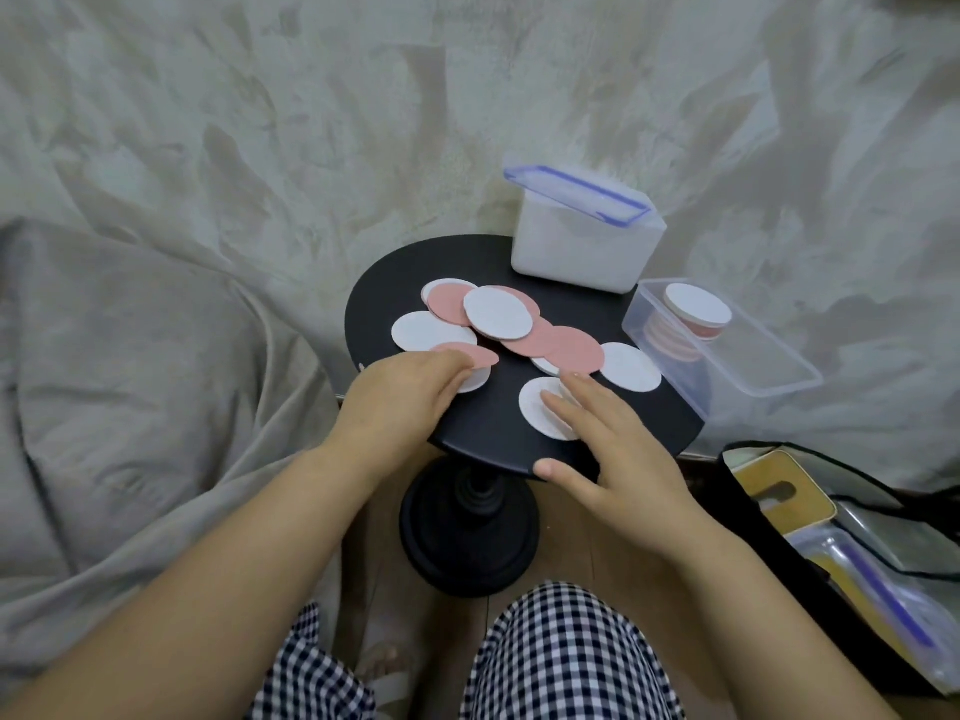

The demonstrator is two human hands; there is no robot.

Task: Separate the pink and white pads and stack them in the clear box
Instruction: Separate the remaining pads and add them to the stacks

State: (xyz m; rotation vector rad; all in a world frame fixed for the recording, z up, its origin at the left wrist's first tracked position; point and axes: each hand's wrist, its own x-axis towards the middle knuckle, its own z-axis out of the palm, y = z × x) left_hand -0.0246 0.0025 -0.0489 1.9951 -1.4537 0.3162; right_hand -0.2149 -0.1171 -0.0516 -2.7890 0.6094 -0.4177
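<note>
The left hand (410, 394) pinches a pink pad (475, 354) near the round black table's (483, 413) front edge; the right hand (618, 449), fingers straight, presses a white pad (535, 414). Lift each singly, then lay it flat in the clear box (769, 368) at the table's right

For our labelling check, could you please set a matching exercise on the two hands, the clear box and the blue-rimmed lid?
1 left hand
2 right hand
3 clear box
4 blue-rimmed lid

A holds a white-topped stack
B lies askew on the white container
C grips a pink pad
D rests fingers on a white pad

Pairs: 1-C, 2-D, 3-A, 4-B
</note>
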